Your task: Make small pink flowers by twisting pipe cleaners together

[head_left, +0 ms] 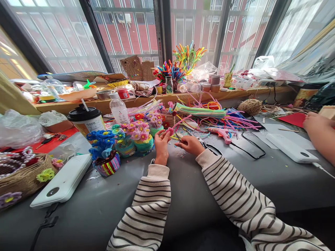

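My left hand (161,146) is closed on a pink pipe cleaner (183,121), whose free end sticks out up and to the right. A small curled pink part shows at the fingertips. Close beside it, my right hand (192,144) is closed around a slim tool with a metal tip, partly hidden by the fingers; its exact kind is unclear. Left of my left hand stand pots of pipe-cleaner flowers: pink ones (140,131) in a green pot, and blue ones (101,144) in a striped pot (108,164).
Behind my hands lie loose pipe cleaners (235,120) and a pink glue gun (221,134) with its black cord. A lidded cup (87,122), a bottle (118,108) and a power bank (62,181) stand left. At right are another power bank (293,148) and another person's hand (316,127).
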Demonstrator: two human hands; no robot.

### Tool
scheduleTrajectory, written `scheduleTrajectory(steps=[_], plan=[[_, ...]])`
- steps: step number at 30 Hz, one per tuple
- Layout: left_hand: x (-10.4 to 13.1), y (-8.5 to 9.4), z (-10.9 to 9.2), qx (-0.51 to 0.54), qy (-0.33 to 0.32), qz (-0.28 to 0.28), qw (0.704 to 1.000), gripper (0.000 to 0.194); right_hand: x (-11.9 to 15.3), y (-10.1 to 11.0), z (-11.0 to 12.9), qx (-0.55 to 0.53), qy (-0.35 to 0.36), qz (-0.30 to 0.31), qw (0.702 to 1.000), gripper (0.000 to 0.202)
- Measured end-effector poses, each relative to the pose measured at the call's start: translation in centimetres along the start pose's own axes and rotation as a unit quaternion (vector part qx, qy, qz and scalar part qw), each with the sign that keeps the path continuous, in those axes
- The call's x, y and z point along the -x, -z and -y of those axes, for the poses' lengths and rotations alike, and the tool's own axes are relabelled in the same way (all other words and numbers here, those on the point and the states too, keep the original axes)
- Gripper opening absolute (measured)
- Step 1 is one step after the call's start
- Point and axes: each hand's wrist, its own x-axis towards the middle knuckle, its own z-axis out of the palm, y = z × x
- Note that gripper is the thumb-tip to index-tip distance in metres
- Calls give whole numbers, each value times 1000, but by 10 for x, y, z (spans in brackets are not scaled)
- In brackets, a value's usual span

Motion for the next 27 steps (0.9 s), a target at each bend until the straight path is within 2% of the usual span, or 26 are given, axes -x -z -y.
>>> scheduleTrajectory(steps=[9,27], plan=[[3,0,-1,-4,-2,25,1000,38,2,3,5,2,-17,10,1000,42],[-1,1,0,-4,-11,18,1000,39,0,-5,-2,-46,11,16,999,37]])
